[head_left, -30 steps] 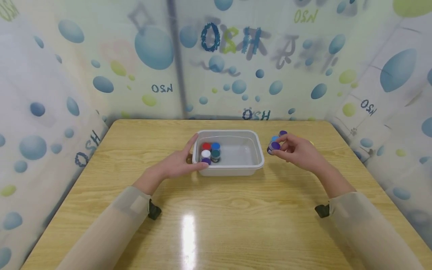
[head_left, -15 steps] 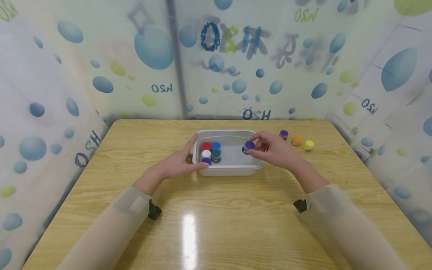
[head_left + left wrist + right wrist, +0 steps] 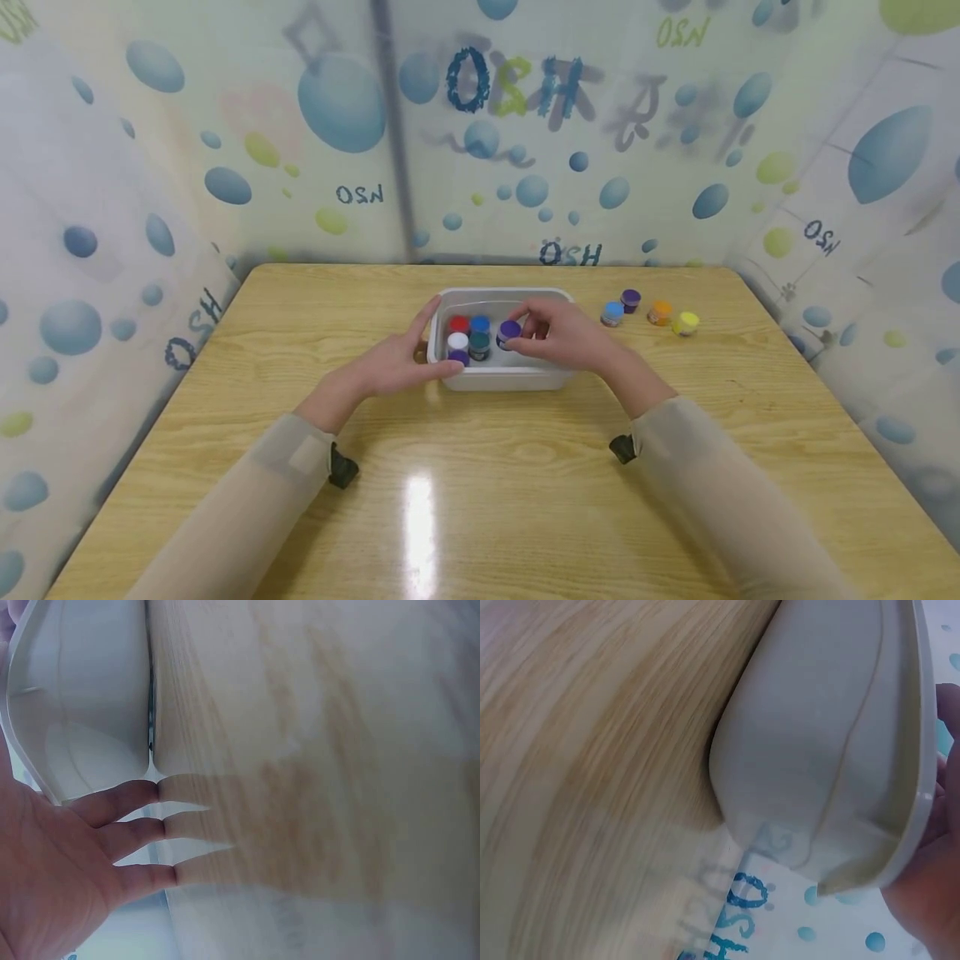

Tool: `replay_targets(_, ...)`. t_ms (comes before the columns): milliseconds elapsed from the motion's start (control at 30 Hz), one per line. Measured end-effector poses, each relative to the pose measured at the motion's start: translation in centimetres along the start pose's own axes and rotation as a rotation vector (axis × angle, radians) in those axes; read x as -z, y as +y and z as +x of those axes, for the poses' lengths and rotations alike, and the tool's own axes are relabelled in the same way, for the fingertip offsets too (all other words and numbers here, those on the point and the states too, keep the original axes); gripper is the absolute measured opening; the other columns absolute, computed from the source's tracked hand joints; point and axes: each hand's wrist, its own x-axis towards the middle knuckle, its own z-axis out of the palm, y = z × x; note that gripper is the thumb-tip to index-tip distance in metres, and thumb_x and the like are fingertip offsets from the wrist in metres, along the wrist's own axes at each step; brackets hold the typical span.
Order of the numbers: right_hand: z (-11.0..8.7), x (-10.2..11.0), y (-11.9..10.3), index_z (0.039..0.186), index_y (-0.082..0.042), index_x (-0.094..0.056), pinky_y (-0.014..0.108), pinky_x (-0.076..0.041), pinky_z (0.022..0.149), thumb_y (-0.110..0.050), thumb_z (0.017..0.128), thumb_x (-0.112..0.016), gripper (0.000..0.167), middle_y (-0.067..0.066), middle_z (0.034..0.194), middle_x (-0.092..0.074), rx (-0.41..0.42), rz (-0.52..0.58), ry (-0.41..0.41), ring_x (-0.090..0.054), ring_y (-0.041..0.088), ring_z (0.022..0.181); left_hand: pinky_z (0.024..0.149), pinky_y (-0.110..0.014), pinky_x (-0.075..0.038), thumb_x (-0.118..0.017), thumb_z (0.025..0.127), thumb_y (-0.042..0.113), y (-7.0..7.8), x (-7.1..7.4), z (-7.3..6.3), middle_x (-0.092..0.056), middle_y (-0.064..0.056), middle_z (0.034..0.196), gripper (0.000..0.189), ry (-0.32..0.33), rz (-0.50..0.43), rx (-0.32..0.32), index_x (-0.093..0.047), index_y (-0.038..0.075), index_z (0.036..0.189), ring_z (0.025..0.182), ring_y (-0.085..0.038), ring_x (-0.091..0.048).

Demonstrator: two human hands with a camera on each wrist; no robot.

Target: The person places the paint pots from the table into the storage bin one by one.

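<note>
A white plastic tub (image 3: 506, 382) stands on the wooden table. My left hand (image 3: 386, 364) lies against its left end, thumb over the front rim and index finger at the back corner. In the left wrist view the other fingers (image 3: 131, 838) reach straight down to the table beside the tub. My right hand (image 3: 562, 333) pinches a small purple-lidded paint jar (image 3: 509, 329) inside the tub. Left of it are jars with red (image 3: 458, 324), blue (image 3: 480, 324), white (image 3: 457, 342), dark green (image 3: 479, 342) and purple (image 3: 458, 358) lids. The right wrist view shows only the tub's outside (image 3: 802, 742) and part of the hand.
Right of the tub stand jars with light blue (image 3: 612, 313), purple (image 3: 630, 301), orange (image 3: 660, 313) and yellow (image 3: 686, 323) lids. The wooden table (image 3: 525, 483) extends toward me. A patterned curtain wall (image 3: 480, 192) rises behind it.
My right hand has carried the purple-lidded jar leftward from the right of the tub into it, close to the green-lidded jar. The left hand has stayed in place.
</note>
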Motion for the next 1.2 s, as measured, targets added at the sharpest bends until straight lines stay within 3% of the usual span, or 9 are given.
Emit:
replay_targets(533, 2.6, -2.6, -0.3, 0.125, -0.023, -0.074, 0.035, -0.057, 0.085, -0.036, 0.099, -0.083, 0.030, -0.003, 0.096, -0.076, -0.005, 0.024, -0.154, -0.067, 0.018, 0.089, 0.111, -0.054, -0.055, -0.066, 0.092, 0.083, 0.1, -0.1, -0.1, -0.062, -0.021, 0.158, 0.122, 0.003, -0.004, -0.005, 0.017, 0.046, 0.173, 0.136, -0.034, -0.067)
replay_targets(700, 2.9, -2.7, -0.3, 0.127, -0.023, -0.075, 0.035, -0.058, 0.087, -0.032, 0.101, -0.081, 0.029, -0.003, 0.097, -0.077, -0.028, 0.034, -0.201, -0.068, 0.018, 0.090, 0.107, -0.052, -0.057, -0.066, 0.092, 0.083, 0.2, -0.1, -0.2, -0.064, -0.021, 0.154, 0.123, 0.015, 0.011, -0.012, 0.017, 0.044, 0.174, 0.132, -0.033, -0.069)
replay_targets(1200, 3.2, -2.8, 0.0, 0.131, -0.026, -0.076, 0.034, -0.058, 0.089, -0.025, 0.105, -0.078, 0.026, -0.001, 0.102, -0.077, -0.107, 0.073, -0.268, -0.069, 0.020, 0.093, 0.114, -0.058, -0.054, -0.066, 0.094, 0.081, 0.2, 0.0, -0.2, -0.059, -0.023, 0.160, 0.121, 0.004, 0.003, -0.013, 0.017, 0.044, 0.174, 0.139, -0.036, -0.066)
